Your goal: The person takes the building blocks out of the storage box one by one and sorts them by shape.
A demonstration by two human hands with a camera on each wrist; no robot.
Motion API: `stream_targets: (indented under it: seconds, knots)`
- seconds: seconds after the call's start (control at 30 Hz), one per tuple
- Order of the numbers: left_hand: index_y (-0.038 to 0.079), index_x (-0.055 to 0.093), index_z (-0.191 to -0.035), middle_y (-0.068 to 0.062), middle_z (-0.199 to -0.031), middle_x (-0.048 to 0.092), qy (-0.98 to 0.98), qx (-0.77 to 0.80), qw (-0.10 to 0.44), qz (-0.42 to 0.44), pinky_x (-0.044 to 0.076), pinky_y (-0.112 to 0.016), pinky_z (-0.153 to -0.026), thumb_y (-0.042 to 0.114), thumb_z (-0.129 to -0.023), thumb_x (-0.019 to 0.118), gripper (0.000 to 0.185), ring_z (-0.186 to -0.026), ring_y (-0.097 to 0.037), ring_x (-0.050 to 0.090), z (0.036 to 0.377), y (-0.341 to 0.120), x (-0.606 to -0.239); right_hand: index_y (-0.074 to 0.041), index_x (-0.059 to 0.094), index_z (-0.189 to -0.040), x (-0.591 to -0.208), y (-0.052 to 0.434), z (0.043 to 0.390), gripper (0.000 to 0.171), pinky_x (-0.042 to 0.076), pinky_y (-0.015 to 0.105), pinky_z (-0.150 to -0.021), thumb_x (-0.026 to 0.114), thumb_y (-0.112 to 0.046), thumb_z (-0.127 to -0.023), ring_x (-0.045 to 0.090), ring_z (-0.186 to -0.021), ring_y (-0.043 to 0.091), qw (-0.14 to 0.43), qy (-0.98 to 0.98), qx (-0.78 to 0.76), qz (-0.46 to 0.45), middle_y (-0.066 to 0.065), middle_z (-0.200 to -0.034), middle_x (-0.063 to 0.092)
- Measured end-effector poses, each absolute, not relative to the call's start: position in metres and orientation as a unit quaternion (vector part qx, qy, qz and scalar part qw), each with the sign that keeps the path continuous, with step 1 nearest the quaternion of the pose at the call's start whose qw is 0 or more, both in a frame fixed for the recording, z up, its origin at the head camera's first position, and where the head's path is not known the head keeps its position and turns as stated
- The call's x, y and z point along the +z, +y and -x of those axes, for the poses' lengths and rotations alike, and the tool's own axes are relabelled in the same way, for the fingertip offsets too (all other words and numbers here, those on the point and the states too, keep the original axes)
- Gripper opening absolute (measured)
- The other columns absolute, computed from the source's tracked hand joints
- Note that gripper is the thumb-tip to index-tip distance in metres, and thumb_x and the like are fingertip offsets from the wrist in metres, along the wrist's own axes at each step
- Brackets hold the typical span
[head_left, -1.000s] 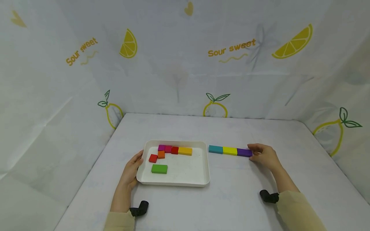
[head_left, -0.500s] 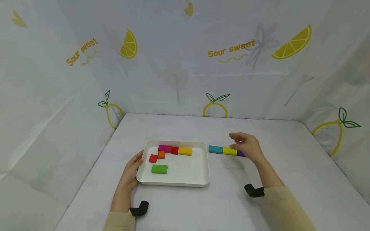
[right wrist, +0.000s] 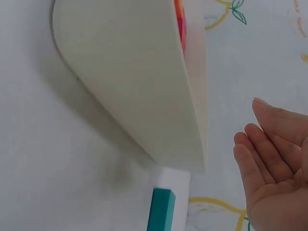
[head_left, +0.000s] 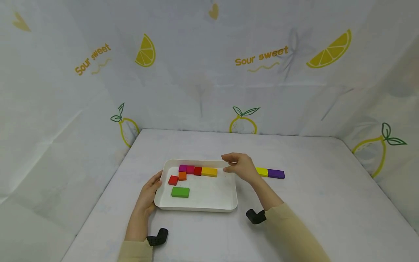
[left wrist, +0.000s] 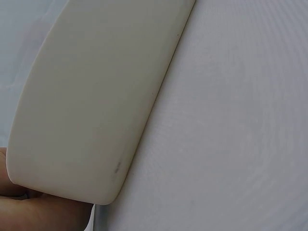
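Observation:
At the left end of a white tray [head_left: 209,202], my left hand [head_left: 149,191] holds the side, its thumb by the rim. The left wrist view shows fingers [left wrist: 45,211] against the tray's end. My right hand [head_left: 241,167] hovers over the tray's right rim, fingers spread and nothing between them. Inside the tray lie a yellow-orange block [head_left: 209,172], a green block [head_left: 180,192], an orange block [head_left: 182,176] and several red, pink and magenta small ones. A teal block [right wrist: 161,209] on the table, hidden by my right hand in the head view, shows in the right wrist view.
To the tray's right, a yellow block [head_left: 262,172] and a purple block [head_left: 276,174] lie end to end on the white-covered table [head_left: 311,203]. A white cloth [head_left: 183,83] with lemon prints hangs behind.
My right hand has left the purple block and moved left over the row of blocks to the tray's right rim. The left hand and the tray stay put.

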State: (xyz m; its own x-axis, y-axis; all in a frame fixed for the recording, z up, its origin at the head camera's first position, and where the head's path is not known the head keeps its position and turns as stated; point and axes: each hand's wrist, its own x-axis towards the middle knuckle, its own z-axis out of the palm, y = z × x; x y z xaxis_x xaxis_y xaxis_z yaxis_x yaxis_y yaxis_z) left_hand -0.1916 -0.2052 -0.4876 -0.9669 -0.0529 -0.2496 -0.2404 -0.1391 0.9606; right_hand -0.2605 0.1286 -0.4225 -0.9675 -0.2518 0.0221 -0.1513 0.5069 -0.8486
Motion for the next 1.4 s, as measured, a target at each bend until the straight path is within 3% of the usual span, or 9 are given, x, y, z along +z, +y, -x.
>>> stream_targets:
  seconds: [0.33, 0.7, 1.0, 1.4]
  knots:
    - [0.011, 0.027, -0.157, -0.009, -0.166, 0.022, 0.653, 0.747, 0.064, 0.108, 0.028, -0.04, -0.119, 0.012, -0.107, 0.033, 0.05, -0.151, -0.027, 0.027, 0.192, -0.207, -0.489, -0.011, 0.071, -0.119, -0.436, 0.085, 0.26, 0.041, 0.053, 0.039, -0.101, 0.078, -0.002, -0.08, 0.066, -0.115, 0.027, 0.07, 0.869, -0.483, 0.078, 0.01, -0.124, 0.071]
    - [0.009, 0.025, -0.157, -0.01, -0.166, 0.02, 0.653, 0.747, 0.069, 0.103, 0.025, -0.041, -0.121, 0.011, -0.107, 0.033, 0.051, -0.153, -0.028, 0.023, 0.191, -0.206, -0.488, -0.01, 0.073, -0.115, -0.448, 0.08, 0.265, 0.04, 0.054, 0.039, -0.099, 0.08, 0.0, -0.076, 0.065, -0.108, 0.025, 0.062, 0.88, -0.467, 0.057, 0.01, -0.121, 0.072]
    - [0.009, 0.027, -0.156, -0.012, -0.166, 0.022, 0.652, 0.748, 0.064, 0.108, 0.026, -0.045, -0.121, 0.012, -0.107, 0.035, 0.05, -0.151, -0.03, 0.026, 0.191, -0.206, -0.488, -0.01, 0.071, -0.119, -0.456, 0.073, 0.266, 0.041, 0.055, 0.038, -0.098, 0.074, 0.006, -0.081, 0.064, -0.111, 0.025, 0.058, 0.889, -0.45, 0.059, 0.008, -0.124, 0.071]
    - [0.01, 0.027, -0.156, -0.01, -0.166, 0.022, 0.653, 0.748, 0.065, 0.101, 0.039, -0.023, -0.108, 0.012, -0.107, 0.033, 0.05, -0.15, -0.026, 0.027, 0.191, -0.206, -0.49, -0.01, 0.072, -0.118, -0.462, 0.068, 0.263, 0.041, 0.056, 0.037, -0.097, 0.074, 0.006, -0.08, 0.063, -0.108, 0.025, 0.035, 0.888, -0.456, 0.048, 0.008, -0.121, 0.072]
